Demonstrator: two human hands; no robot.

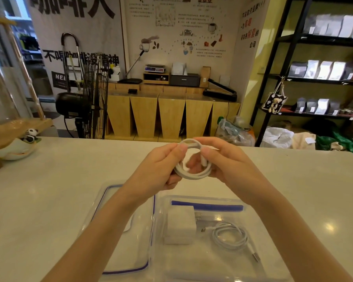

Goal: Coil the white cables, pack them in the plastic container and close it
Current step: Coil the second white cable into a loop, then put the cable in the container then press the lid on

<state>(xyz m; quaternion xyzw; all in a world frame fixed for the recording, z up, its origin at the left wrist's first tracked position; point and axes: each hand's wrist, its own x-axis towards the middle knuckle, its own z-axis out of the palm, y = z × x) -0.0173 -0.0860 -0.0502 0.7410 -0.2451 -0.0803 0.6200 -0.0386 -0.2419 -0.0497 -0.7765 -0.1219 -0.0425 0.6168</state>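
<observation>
Shop interior, pale counter [49, 200] in foreground; wooden cabinets [171, 117] and black shelving [314, 78] behind. Left hand [161, 167] and right hand [222, 161] raised above the counter, both closed on one coiled white cable [194, 174] (loops pinched at either side). Clear plastic container [212, 261] below, open; inside, a white charger block [180, 224] beside a second coiled cable [230, 237]; blue-edged lid [114, 200] lying just left of it.
</observation>
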